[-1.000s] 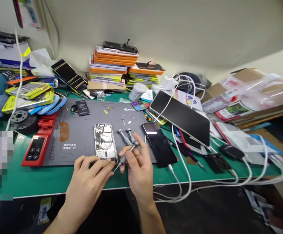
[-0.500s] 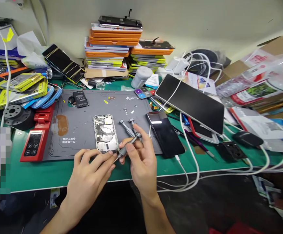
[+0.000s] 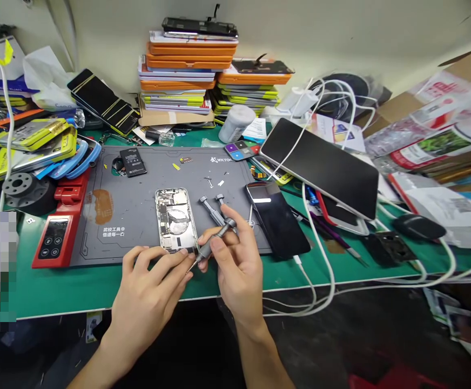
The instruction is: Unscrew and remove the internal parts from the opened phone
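Note:
An opened phone (image 3: pixel 176 219), its inner parts bare, lies on the grey mat (image 3: pixel 138 216). My left hand (image 3: pixel 150 281) is closed on its bottom edge, fingers bent over the end nearest me. In my right hand (image 3: pixel 239 259) is a grey screwdriver (image 3: pixel 208 247), gripped between thumb and fingers. Its thin tip points down-left to the phone's bottom edge, by my left fingertips; the exact contact is hidden. Two more grey screwdrivers (image 3: pixel 212 212) show just behind my right fingers; whether they rest on the mat or in that hand I cannot tell.
A loose battery (image 3: pixel 133 163) and small metal parts (image 3: pixel 208 182) lie on the mat. At right are a black phone (image 3: pixel 278 219), a tablet (image 3: pixel 320 167) and white cables (image 3: pixel 328 259). A red device (image 3: pixel 53 240) stands left; stacked boxes (image 3: pixel 190 59) stand behind.
The view has shifted slightly. Both hands, the screwdriver and the phone hold nearly the same positions relative to one another.

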A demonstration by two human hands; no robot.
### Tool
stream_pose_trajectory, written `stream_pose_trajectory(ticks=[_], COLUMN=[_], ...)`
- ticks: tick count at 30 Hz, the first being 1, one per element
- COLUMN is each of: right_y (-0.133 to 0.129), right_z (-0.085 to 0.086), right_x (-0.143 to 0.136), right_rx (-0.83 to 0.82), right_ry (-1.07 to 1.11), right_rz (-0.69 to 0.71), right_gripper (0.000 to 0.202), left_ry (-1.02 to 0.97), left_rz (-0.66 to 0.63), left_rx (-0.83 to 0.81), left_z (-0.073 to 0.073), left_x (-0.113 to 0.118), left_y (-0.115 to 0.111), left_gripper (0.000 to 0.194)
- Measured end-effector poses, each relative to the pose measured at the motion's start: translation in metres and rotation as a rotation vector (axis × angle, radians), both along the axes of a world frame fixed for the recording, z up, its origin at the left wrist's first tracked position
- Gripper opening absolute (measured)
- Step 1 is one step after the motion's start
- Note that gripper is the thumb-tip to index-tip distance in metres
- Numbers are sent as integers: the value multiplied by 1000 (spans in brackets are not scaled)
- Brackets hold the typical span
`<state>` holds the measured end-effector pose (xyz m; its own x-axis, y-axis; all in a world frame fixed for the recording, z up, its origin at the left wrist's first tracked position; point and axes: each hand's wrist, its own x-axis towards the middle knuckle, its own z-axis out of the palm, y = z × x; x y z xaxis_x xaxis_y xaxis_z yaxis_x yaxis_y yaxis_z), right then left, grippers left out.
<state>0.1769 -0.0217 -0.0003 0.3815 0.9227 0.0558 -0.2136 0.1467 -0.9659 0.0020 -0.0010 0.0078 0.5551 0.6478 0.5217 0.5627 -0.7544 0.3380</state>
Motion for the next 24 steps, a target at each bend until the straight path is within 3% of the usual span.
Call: stream_pose_trajectory(ticks=[24], right_y=[-2], right_z=[1], right_x=[0], right_rx=[10], right_ry=[24], right_rz=[-6], right_gripper=[45], left_ry=[-1], left_rz=[-8], left_rx=[-3], left_z=[4], left_x=[1], left_y=[1], left_gripper=[22])
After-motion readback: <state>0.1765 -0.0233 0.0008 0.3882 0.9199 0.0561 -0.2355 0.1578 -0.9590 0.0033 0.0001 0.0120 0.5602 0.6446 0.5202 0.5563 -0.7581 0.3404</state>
